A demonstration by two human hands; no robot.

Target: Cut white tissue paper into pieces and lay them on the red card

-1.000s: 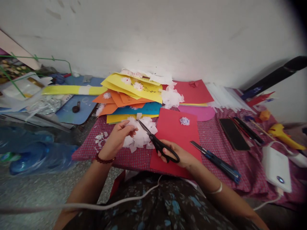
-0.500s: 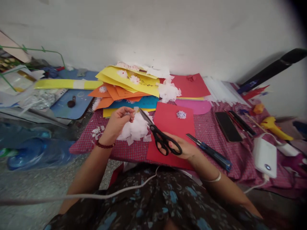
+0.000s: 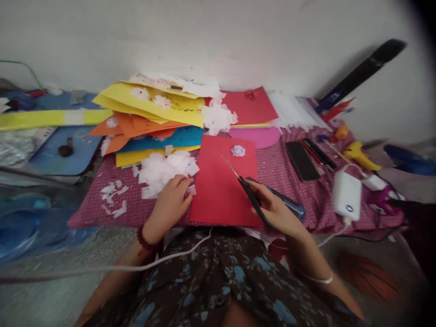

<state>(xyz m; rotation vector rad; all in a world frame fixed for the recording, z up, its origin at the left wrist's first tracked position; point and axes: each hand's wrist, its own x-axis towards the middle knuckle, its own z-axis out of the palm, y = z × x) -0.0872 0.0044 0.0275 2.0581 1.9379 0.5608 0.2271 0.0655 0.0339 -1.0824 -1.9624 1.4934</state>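
- Pale wall (image 3: 190,41) backs a desk (image 3: 86,211) draped in red checks and strewn with coloured paper.
- Nearest, a white cable (image 3: 116,270) crosses in front of the person's dark floral clothing (image 3: 218,277).
- Black scissors (image 3: 251,194) sit grasped in the right grip (image 3: 281,214), blades slanting away to the left above a red sheet (image 3: 221,195).
- At the sheet's other side, the left grip (image 3: 172,200) rests with bent fingers at the near edge of a pile of white paper pieces (image 3: 165,169), well apart from the scissors; whether it pinches a piece cannot be told.
- Small white scraps (image 3: 114,193) lie left of the pile.
- A blue cutter (image 3: 293,206) lies just beside the right grip, which hides its middle.
- Farther right rest a white power bank (image 3: 346,193) and a dark phone (image 3: 302,161).
- A speckled paper flower (image 3: 238,151) tops the red sheet's far end, just beyond the blade tips.
- Behind the pile, a stack of yellow, orange and blue paper (image 3: 117,97) rises toward the wall.
- Blue bottles (image 3: 20,227) at left are blurred and cut off; a round orange shape (image 3: 369,277) low at right is hard to make out.
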